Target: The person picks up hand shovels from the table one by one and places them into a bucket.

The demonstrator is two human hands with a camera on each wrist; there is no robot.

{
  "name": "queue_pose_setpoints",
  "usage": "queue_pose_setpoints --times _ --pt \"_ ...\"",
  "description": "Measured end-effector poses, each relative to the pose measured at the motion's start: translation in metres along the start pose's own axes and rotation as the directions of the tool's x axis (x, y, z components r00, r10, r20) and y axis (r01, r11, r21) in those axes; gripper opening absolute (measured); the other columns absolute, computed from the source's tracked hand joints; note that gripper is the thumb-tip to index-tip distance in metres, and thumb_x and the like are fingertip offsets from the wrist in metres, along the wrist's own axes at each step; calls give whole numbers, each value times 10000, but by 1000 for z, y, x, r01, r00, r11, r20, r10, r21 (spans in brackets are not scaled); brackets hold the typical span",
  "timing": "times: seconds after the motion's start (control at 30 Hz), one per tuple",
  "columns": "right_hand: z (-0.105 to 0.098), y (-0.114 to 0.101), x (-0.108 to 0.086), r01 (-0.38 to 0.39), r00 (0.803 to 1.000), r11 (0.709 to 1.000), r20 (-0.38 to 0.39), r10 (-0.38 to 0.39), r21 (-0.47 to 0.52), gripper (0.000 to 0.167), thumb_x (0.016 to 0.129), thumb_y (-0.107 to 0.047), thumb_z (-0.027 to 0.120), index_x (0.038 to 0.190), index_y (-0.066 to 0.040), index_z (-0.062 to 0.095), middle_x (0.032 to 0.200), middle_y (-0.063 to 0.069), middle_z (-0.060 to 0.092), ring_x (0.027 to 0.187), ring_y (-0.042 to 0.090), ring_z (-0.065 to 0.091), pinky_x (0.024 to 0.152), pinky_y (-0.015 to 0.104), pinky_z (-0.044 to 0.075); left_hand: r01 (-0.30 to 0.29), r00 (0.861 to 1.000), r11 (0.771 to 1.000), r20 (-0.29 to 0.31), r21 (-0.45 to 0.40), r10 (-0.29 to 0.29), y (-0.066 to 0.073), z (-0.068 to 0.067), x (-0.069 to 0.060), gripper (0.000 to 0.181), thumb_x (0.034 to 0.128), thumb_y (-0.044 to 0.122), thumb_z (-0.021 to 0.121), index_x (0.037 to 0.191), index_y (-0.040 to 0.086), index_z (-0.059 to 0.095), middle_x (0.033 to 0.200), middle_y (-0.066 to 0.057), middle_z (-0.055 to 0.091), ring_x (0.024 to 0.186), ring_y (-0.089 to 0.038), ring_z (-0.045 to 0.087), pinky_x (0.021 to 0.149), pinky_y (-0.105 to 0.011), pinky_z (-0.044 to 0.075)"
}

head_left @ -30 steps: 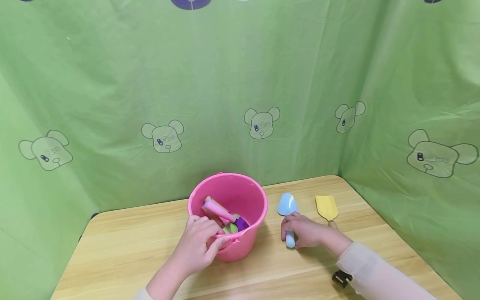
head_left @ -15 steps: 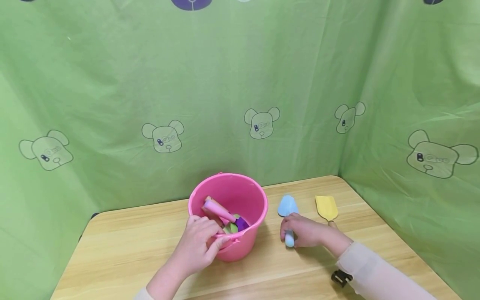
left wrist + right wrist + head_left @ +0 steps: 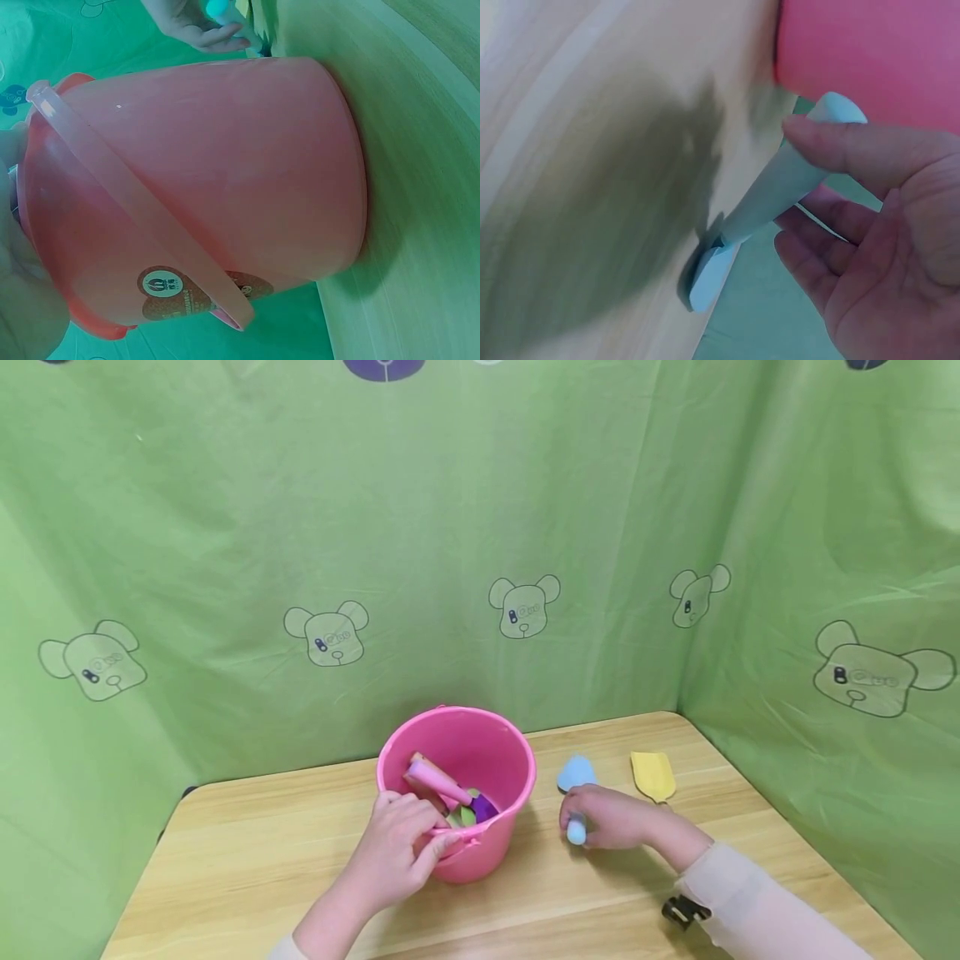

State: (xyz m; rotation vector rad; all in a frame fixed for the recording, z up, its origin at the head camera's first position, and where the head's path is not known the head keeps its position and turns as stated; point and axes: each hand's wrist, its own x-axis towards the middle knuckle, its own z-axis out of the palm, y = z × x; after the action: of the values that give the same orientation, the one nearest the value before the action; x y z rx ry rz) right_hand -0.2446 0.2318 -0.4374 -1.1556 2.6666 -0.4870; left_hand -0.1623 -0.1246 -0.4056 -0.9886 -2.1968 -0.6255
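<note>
My left hand (image 3: pixel 401 847) grips the near rim of a pink bucket (image 3: pixel 480 852), thumb outside and fingers over the edge. Inside the bucket lie a toy tool with a pink handle and purple head (image 3: pixel 442 783) and some green pieces (image 3: pixel 467 814). To the right of the bucket, my right hand (image 3: pixel 611 818) holds a light blue toy shovel (image 3: pixel 577 772) by its handle. The right wrist view shows the shovel's handle (image 3: pixel 780 184) between thumb and fingers, tilted up from the table, with its blade (image 3: pixel 711 277) low near the tabletop.
A yellow toy shovel (image 3: pixel 653 775) lies on the wooden table (image 3: pixel 262 852), right of my right hand. Green cloth (image 3: pixel 435 485) with bear prints hangs behind and at both sides. A black clip (image 3: pixel 684 910) sits at my right sleeve.
The blue shovel's handle end has risen from the table and tilted up in my right hand, so its blade looks foreshortened. My left hand and the bucket have stayed put.
</note>
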Motion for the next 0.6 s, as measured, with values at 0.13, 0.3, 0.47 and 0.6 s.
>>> queue_pose_setpoints --times 0.13,0.3,0.47,0.6 --pt "-5 -4 -1 6 1000 998 8 -7 70 272 780 -16 756 999 -154 670 1035 -109 608 1051 182 591 988 510 477 5 1000 1000 6 -1 -5 0 0 0 218 979 375 603 833 214 622 776 147 581 769 -65 526 791 -308 340" --pt "-11 -10 -2 14 1000 989 14 -16 148 212 833 -46 736 1012 -134 665 1048 -111 610 1075 178 591 1010 536 455 12 1000 1000 9 -6 -12 0 -1 0 226 985 378 595 836 212 627 778 143 588 769 -65 529 791 -305 343" --pt "-12 -11 -3 24 1000 987 -12 -22 157 204 847 -66 742 1020 -139 664 1046 -118 614 1091 192 595 1017 556 445 15 1000 1000 14 -10 -15 0 -1 1 250 994 397 575 833 214 629 774 145 582 765 -66 529 794 -306 339" --pt "-13 -11 -3 49 998 985 -36 -44 167 219 848 -66 748 1033 -146 663 1037 -111 613 1055 178 587 976 534 475 12 1000 1000 14 -10 -11 -1 -1 1 241 985 393 585 832 213 632 771 144 584 759 -65 532 790 -303 338"
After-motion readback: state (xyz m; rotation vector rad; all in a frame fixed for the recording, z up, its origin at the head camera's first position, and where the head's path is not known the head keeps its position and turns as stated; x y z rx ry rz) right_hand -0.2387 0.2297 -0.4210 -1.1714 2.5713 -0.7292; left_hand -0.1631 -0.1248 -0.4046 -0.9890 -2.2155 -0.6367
